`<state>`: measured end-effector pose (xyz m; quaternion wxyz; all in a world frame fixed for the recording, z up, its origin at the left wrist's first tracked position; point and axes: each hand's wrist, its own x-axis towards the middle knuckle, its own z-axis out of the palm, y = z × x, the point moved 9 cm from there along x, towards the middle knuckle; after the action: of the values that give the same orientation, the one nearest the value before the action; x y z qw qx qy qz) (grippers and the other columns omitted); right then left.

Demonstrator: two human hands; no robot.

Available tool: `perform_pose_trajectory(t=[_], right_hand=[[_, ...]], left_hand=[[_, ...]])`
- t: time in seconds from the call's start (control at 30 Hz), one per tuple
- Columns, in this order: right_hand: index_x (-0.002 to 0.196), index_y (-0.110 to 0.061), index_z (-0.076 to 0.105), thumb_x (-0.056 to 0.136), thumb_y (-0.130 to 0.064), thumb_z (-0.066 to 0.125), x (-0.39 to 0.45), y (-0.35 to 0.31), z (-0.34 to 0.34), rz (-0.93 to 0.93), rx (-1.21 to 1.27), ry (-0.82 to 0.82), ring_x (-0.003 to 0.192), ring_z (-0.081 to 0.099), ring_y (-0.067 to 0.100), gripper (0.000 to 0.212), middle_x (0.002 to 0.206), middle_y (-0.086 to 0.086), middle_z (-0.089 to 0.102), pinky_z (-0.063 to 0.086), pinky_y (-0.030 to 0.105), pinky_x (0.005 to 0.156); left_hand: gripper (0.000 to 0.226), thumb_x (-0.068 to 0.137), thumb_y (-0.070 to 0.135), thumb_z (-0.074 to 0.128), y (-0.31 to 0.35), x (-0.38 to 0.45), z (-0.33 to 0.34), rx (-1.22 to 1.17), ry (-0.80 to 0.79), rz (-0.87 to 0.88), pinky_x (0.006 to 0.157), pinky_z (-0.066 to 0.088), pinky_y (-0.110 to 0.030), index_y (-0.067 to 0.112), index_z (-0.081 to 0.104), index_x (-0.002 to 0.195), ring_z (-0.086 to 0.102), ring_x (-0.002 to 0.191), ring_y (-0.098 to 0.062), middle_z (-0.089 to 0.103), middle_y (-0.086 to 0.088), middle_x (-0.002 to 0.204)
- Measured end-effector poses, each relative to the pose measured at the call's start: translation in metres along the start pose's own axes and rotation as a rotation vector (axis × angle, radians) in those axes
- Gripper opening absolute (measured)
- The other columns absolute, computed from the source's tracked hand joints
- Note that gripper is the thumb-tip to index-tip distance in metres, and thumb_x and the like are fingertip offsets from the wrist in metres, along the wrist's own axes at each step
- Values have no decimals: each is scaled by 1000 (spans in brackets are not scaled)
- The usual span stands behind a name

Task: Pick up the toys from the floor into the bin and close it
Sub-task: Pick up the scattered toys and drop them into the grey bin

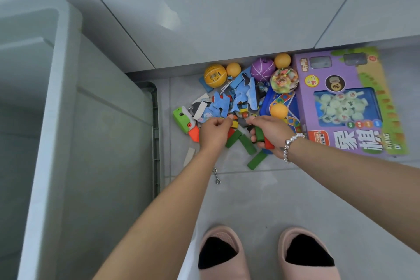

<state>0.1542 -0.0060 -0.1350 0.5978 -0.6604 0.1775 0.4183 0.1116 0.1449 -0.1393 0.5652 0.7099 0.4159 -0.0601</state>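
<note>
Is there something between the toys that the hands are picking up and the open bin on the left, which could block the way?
Nothing visible blocks it. The pile of toys lies on the floor right of the bin, with only bare tiles between. The bin's top looks open. Both hands, left hand and right hand, are already on the blocks.

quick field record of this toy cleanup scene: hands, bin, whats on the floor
left hand: curled on small pieces at the pile's near edge
right hand: grips green and red blocks
bin: open, left of the pile
floor toys: blue puzzle pieces, yellow ball, purple ball, purple game box, green blocks
progress: toys not yet binned
</note>
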Motion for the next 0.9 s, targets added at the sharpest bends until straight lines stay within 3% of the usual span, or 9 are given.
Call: perform_pose_trajectory(t=[0.13, 0.23, 0.37, 0.43, 0.5, 0.6, 0.67, 0.8, 0.9], right_hand=[[107, -3, 58, 94, -23, 52, -2, -2, -5, -7, -6, 2, 51, 49, 14, 25, 66, 6, 50, 34, 17, 35], [105, -4, 58, 94, -24, 52, -3, -2, -8, 1, -11, -3, 52, 49, 14, 24, 67, 6, 50, 34, 17, 35], [101, -7, 58, 94, -26, 52, -2, -2, -10, 15, -8, -4, 52, 50, 13, 21, 67, 6, 51, 35, 18, 36], [103, -6, 58, 93, -26, 52, -2, -3, -10, 18, -9, -5, 51, 50, 13, 23, 67, 5, 51, 35, 18, 37], [106, -5, 58, 93, -26, 53, -1, -4, -11, 19, -5, -3, 50, 50, 12, 25, 67, 5, 51, 35, 17, 36], [108, -3, 57, 93, -25, 53, -1, -4, -11, 25, 4, -2, 49, 50, 12, 27, 66, 5, 51, 35, 17, 36], [108, -4, 57, 93, -25, 52, -1, -4, -11, 30, -3, -4, 49, 50, 12, 26, 66, 5, 51, 35, 18, 36], [106, -5, 57, 94, -26, 52, -1, -5, -11, 36, -13, -12, 50, 50, 12, 25, 67, 6, 52, 35, 17, 35], [105, -6, 57, 94, -26, 52, -1, -5, -11, 38, -17, -12, 50, 51, 13, 24, 67, 6, 52, 36, 17, 35]], left_hand=[[40, 95, 36, 50, 10, 5, 2, 48, 23, 16, 58, 33, -29, 11, 53, 63, 43, 57, -13, 49, 1, 60], [41, 100, 32, 39, 9, 10, 4, 4, 30, -8, 65, 36, -29, 19, 55, 64, 45, 59, -13, 51, 2, 65], [31, 101, 20, 34, 4, 14, 8, -80, 38, -9, 69, 42, -32, 20, 57, 81, 48, 67, -15, 54, 3, 72], [29, 100, 16, 33, 4, 15, 7, -47, 49, 12, 78, 48, -37, 20, 61, 94, 52, 78, -16, 56, 3, 83], [23, 99, 21, 39, 6, 14, 7, 17, 49, 47, 80, 49, -34, 19, 61, 105, 53, 84, -14, 54, 5, 91], [29, 90, 33, 60, 14, 10, 8, 172, 43, 150, 58, 36, -20, 18, 59, 115, 46, 67, -8, 48, 5, 80], [37, 85, 32, 67, 16, 10, 7, 259, 50, 176, 55, 33, -20, 20, 60, 119, 46, 64, -5, 55, -1, 86], [40, 82, 32, 70, 22, 13, 9, 446, 47, 208, 70, 38, -24, 22, 62, 120, 59, 99, -20, 65, -1, 113], [33, 82, 33, 69, 26, 15, 8, 489, 43, 209, 70, 37, -25, 22, 65, 112, 58, 101, -19, 65, 3, 111]])
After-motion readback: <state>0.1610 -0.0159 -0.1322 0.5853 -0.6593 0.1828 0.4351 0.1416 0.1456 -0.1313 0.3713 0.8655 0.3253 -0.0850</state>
